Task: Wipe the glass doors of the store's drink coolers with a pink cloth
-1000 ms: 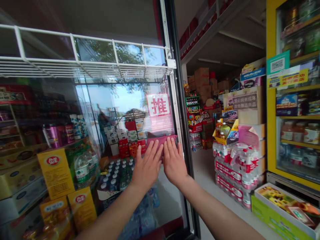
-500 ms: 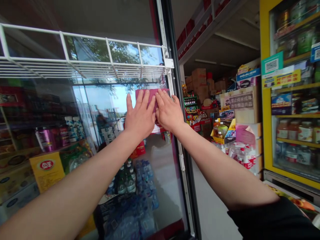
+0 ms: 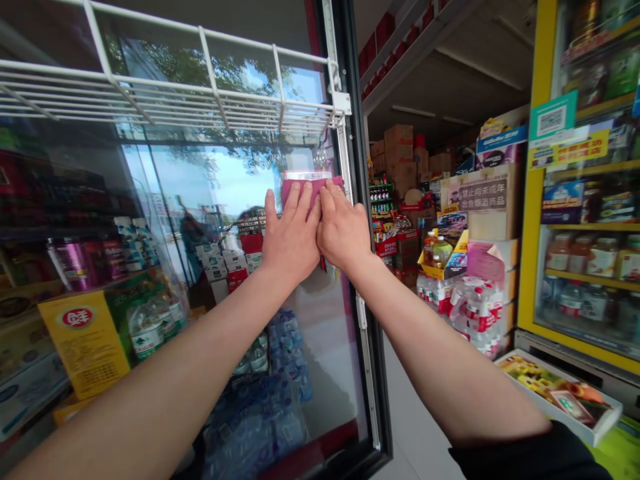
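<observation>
Both of my hands press a pink cloth [image 3: 310, 183] flat against the glass door [image 3: 200, 267], just under the white wire rack [image 3: 175, 100]. My left hand [image 3: 291, 237] lies on the cloth with fingers stretched upward and slightly apart. My right hand [image 3: 344, 230] lies right beside it, fingers flat on the cloth, close to the door's black frame [image 3: 363, 267]. Only the cloth's top edge shows above my fingertips. The glass reflects the street and sky, and stacked goods show behind it.
Behind the glass stand yellow boxes [image 3: 85, 340] and packs of water bottles [image 3: 265, 400]. To the right of the open doorway are shrink-wrapped bottle packs [image 3: 470, 313], cardboard boxes, a yellow-framed cooler [image 3: 585, 187] and a flat printed box [image 3: 560, 397] at low right.
My hands slid the cloth up the glass from the lower middle to just below the wire rack, covering the red sign. In the last half second they stayed near the same height.
</observation>
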`<state>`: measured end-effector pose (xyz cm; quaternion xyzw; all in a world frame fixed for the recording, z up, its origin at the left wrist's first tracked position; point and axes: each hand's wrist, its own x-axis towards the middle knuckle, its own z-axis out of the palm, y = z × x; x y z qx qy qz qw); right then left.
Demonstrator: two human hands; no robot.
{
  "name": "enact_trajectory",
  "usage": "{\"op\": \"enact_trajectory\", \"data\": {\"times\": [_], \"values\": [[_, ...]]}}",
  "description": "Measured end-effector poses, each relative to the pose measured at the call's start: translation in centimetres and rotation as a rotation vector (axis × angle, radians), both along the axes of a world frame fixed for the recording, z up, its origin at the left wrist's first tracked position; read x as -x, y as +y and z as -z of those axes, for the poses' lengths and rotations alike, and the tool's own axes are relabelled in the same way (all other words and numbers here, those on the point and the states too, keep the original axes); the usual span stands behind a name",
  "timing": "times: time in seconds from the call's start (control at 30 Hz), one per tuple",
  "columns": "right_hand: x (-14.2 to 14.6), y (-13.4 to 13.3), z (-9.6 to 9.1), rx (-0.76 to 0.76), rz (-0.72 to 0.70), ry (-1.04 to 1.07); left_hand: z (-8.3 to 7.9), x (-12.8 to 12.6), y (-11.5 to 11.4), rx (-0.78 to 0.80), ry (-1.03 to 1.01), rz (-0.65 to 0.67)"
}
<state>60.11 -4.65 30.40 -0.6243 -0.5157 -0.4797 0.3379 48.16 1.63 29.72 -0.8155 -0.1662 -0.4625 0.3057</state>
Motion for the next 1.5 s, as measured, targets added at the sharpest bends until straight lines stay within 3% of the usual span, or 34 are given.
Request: {"op": "enact_trajectory", "data": {"times": [0.3, 0.63, 1.2, 1.5], "values": [[-0.1, 0.0, 5.9, -0.023, -0.12, 0.091, 4.8, 0.1, 0.1, -0.032, 0.067, -0.108], [0.1, -0.2, 11.7, -0.014, -0.129, 0.178, 10.0, 0.0, -0.2, -0.012, 0.092, -0.073], [0.8, -0.9, 20.3, 0.018, -0.139, 0.279, 18.1, 0.2, -0.6, 0.028, 0.148, -0.075], [0.8, -1.3, 23.7, 0.02, -0.122, 0.288, 21.3, 0.5, -0.9, 0.031, 0.154, -0.075]]}}
